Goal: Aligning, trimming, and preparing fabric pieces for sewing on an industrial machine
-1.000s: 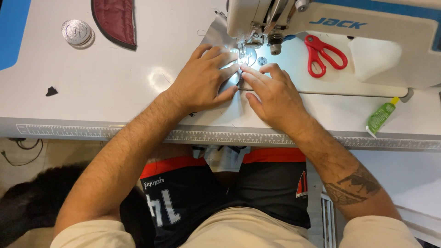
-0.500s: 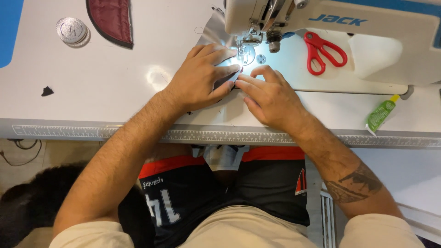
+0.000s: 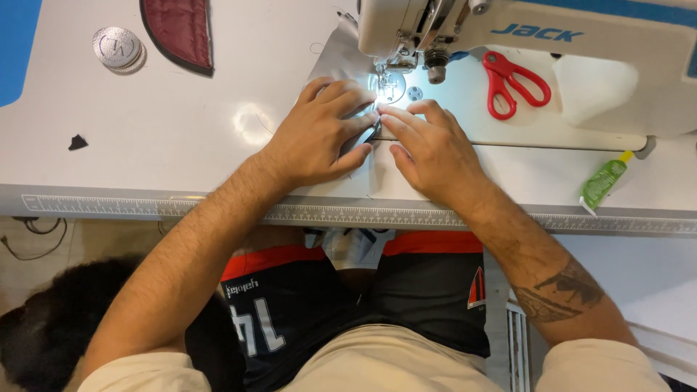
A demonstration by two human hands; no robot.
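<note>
My left hand [image 3: 316,134] lies flat on a pale grey piece of fabric [image 3: 330,58], fingers pointing toward the needle. My right hand [image 3: 428,149] presses the same fabric from the right, its fingertips meeting those of the left hand. Both sit just in front of the presser foot [image 3: 388,81] of a white sewing machine [image 3: 595,51], lit by the machine's lamp. The fabric runs under both palms and hangs over the table's front edge [image 3: 356,247]. The seam between the fingertips is mostly hidden.
Red-handled scissors [image 3: 512,81] lie on the machine bed to the right. A green tube [image 3: 604,181] rests near the right front edge. A maroon quilted piece [image 3: 180,30] and a round silver disc [image 3: 117,48] sit at back left. A ruler strip [image 3: 145,207] lines the table's front.
Both hands have stayed pressed on the fabric at the needle, fingertips shifting only slightly. The view has drifted a little.
</note>
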